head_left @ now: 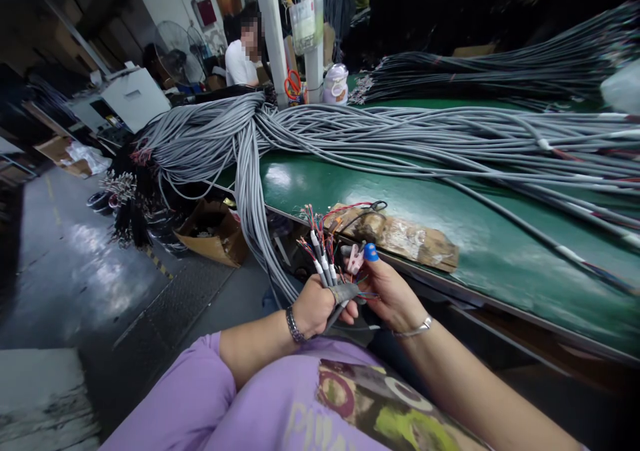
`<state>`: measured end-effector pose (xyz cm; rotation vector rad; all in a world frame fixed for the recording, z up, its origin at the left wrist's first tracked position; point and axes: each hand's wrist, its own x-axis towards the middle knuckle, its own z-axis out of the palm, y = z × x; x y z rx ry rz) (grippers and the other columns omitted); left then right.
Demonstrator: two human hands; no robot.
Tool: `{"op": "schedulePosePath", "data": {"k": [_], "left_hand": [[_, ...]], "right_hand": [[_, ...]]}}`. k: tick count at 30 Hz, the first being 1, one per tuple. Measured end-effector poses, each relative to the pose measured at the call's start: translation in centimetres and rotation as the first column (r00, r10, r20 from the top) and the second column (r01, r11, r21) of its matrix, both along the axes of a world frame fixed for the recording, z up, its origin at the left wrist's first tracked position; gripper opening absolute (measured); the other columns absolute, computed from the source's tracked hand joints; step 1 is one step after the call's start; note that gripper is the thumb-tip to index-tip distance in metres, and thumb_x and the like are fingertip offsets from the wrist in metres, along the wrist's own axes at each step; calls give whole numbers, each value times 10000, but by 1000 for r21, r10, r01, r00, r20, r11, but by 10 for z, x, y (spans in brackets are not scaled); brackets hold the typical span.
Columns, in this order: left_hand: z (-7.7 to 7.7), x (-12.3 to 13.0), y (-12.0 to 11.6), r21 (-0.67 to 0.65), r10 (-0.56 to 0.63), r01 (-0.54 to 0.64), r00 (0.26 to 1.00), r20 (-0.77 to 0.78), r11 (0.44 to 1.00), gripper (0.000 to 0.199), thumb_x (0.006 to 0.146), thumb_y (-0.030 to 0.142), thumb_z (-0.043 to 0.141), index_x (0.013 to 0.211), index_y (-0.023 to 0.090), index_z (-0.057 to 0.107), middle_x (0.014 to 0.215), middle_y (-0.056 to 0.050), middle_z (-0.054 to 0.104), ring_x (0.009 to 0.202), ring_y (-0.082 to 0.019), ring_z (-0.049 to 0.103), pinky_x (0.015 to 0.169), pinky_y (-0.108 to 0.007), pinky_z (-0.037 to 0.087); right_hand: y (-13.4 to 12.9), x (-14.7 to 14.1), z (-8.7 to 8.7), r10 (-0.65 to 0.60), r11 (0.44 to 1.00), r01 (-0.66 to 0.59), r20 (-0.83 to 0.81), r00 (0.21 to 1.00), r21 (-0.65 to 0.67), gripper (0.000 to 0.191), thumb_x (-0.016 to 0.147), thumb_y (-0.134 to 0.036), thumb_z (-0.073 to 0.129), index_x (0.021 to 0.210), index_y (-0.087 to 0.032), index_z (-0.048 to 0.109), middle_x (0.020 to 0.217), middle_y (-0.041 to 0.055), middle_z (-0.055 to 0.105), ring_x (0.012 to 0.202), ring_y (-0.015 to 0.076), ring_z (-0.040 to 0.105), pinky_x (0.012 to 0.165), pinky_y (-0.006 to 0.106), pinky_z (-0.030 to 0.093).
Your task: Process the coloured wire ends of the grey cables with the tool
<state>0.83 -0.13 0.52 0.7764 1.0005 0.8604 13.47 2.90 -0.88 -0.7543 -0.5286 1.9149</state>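
My left hand (316, 304) is closed round several grey cables (327, 272) whose ends stick up, with white sleeves and thin coloured wires fanning out. At its finger, a grey band (345, 292) shows beside the cables. Close on the right, my right hand (387, 290) has its fingers bent near thin wires, with a blue cover on one fingertip. A pale pink clip (355, 259) sits between its fingers. Its other fingertips are partly hidden.
A taped wooden board (400, 238) lies at the near edge of the green table (310, 181). Long grey cables (380, 131) stretch across it, some hanging over the edge. Behind are a post (273, 31), a lilac container (335, 84) and a seated person (241, 61). A cardboard box (215, 241) is below left.
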Motion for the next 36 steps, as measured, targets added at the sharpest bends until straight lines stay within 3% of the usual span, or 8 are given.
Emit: {"op": "schedulePosePath", "data": {"k": [7,10,13,19,22,27,32,36], "left_hand": [[4,-7,-12,2,27,-27,1000,-15,1000,486,527,547,792,615,113,591,454,-22,581,332,-99,492,357,-210,401],[4,-8,-16,20,51,-51,998,-20,998,482,538,546,790,623,115,592,461,-18,586,339,-98,500,365,-208,409],[4,-7,-16,27,97,-96,995,-18,995,483,546,549,786,634,118,588,468,-15,590,343,-98,505,362,-203,402],[4,-1,-9,11,120,-120,993,10,993,480,528,536,796,640,128,570,458,-9,582,348,-99,503,365,-203,411],[4,0,-8,4,132,-132,991,13,991,480,523,529,800,651,128,568,456,-5,577,359,-99,507,373,-205,420],[3,0,-8,0,123,-123,992,0,992,475,533,526,791,661,122,577,460,-7,579,360,-99,505,375,-210,422],[-2,-1,-6,10,114,-113,993,-18,994,456,557,516,779,658,115,587,459,-9,580,350,-95,497,374,-210,417],[-3,-2,-7,15,116,-116,993,-15,993,458,559,521,780,641,121,572,462,-11,580,360,-99,505,379,-211,416]], "right_hand": [[-2,6,-2,5,1000,-5,-29,1000,-5,482,741,-671,629,801,-198,698,746,38,687,604,145,602,560,270,518],[-2,9,-2,26,1000,-26,1,1000,6,383,775,-579,660,825,-202,711,757,27,691,610,131,594,589,268,516],[-1,9,-4,2,1000,-3,34,999,30,279,785,-482,694,797,-203,707,711,6,671,606,118,582,589,252,505],[3,6,-13,-55,998,55,6,998,16,389,781,-570,658,841,-189,705,778,55,706,609,155,592,569,286,498],[5,4,-15,9,1000,-9,-27,1000,-10,444,757,-615,655,850,-184,707,754,62,711,578,172,599,552,308,497],[9,2,-12,21,998,-24,-60,998,-52,417,681,-606,730,750,-195,718,604,26,673,530,163,596,515,283,489],[10,0,-12,-68,996,65,-52,996,-57,345,686,-551,755,750,-215,710,679,19,704,536,157,598,520,283,498],[8,-1,-12,-58,997,54,-72,996,-54,407,682,-614,722,783,-220,701,691,11,700,528,150,594,516,279,498]]}}
